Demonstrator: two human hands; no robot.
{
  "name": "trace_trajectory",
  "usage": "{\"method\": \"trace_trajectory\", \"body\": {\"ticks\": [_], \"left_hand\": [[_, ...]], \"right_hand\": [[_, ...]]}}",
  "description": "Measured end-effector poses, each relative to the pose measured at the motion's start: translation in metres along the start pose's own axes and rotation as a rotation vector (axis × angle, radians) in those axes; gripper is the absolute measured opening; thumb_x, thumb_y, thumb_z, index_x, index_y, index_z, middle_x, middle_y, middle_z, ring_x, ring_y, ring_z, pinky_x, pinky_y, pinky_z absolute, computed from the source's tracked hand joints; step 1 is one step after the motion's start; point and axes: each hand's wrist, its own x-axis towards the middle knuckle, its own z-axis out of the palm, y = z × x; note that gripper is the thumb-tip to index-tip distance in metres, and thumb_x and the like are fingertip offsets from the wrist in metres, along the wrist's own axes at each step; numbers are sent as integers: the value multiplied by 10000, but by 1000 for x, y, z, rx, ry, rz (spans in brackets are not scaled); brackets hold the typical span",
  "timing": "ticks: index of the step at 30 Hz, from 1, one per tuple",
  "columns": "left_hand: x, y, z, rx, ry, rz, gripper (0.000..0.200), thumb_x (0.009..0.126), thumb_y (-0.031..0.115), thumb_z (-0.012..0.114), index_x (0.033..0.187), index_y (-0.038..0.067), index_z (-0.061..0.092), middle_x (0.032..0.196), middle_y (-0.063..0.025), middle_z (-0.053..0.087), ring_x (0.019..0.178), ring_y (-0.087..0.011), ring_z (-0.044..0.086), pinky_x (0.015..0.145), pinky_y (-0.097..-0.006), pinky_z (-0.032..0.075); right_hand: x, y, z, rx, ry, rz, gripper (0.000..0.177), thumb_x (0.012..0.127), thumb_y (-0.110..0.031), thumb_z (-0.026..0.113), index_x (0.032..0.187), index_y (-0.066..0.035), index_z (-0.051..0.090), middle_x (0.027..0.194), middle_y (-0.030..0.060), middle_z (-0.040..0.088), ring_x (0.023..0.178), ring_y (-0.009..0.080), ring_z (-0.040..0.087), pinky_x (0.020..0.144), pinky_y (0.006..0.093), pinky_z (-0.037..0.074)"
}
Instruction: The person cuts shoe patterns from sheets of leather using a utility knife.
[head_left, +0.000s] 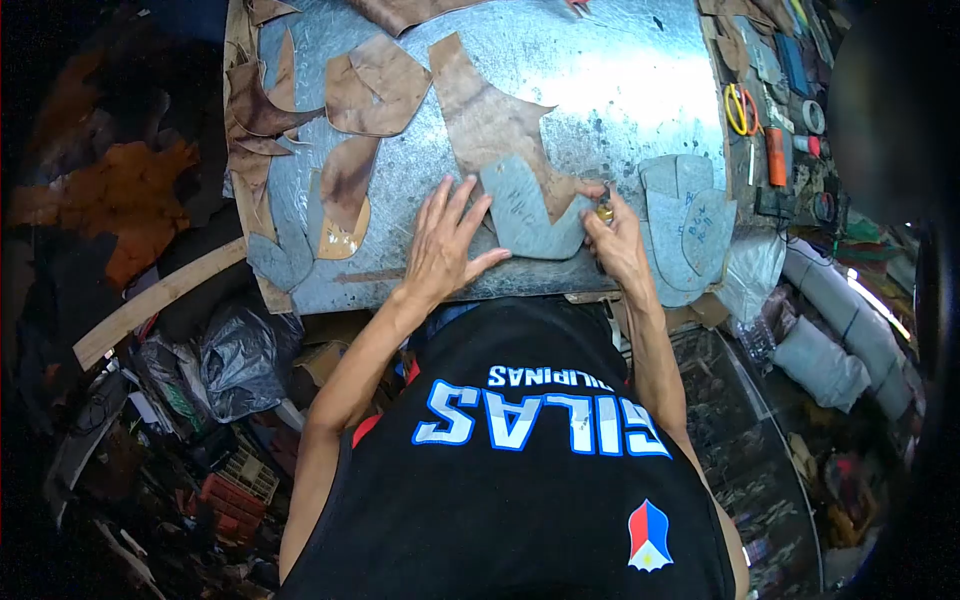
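Shirt [530,490]: GILAS PILIPINAS (upside-down) | hands [440,240]: at grey piece [530,215], script unclear

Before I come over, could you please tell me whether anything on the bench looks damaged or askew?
Nothing seems clearly wrong: the metal tabletop has dark specks, and irregular leather scraps overlap untidily along its left edge.

Metal tabletop [625,130] shows scuffs and specks, with strong white glare at its upper right; surroundings are dim. At left, 1 wooden plank [150,308] runs outward near the tabletop edge, above dark plastic sheeting [245,360] and 1 red crate [230,508]. At right, pale bundles [822,365] lie amid dense clutter.
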Motion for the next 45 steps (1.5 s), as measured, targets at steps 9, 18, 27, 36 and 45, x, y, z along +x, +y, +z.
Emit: {"method": "trace_trajectory", "body": {"ticks": [9,18,27,36,45], "left_hand": [[29,-22,9,91,-132,63,772,689,552,796,1274,90,594,1513,-178,357,1415,-435,264,1150,-578,228],[51,-35,2,112,-214,140,704,693,543,790,1218,110,612,1541,-158,330,1439,-421,228,1169,-565,195],[72,-47,-4,109,-284,254,748,693,563,777,1267,127,579,1544,-136,339,1451,-397,221,1178,-555,187],[70,-55,1,63,-220,325,752,668,552,809,1243,119,590,1537,-124,350,1441,-401,243,1169,-557,202],[68,-60,7,23,-177,335,724,663,585,799,1198,129,624,1511,-134,370,1437,-394,245,1173,-566,178]], "right_hand": [[18,12,3,-303,196,-236,298,882,-66,591,1175,-16,597,836,107,589,722,220,581,625,356,469],[-18,17,4,-618,247,-283,418,879,-76,642,1287,-60,557,981,220,564,818,415,618,682,491,512],[-29,25,10,-599,283,-274,468,861,-100,683,1313,-64,562,904,185,541,752,401,607,639,488,498],[-29,22,14,-555,340,-200,470,828,-122,738,1278,-100,607,874,144,570,729,318,592,664,430,479],[-28,25,12,-579,314,-238,449,855,-139,709,1284,-98,584,898,166,549,726,384,616,641,469,508]]}}
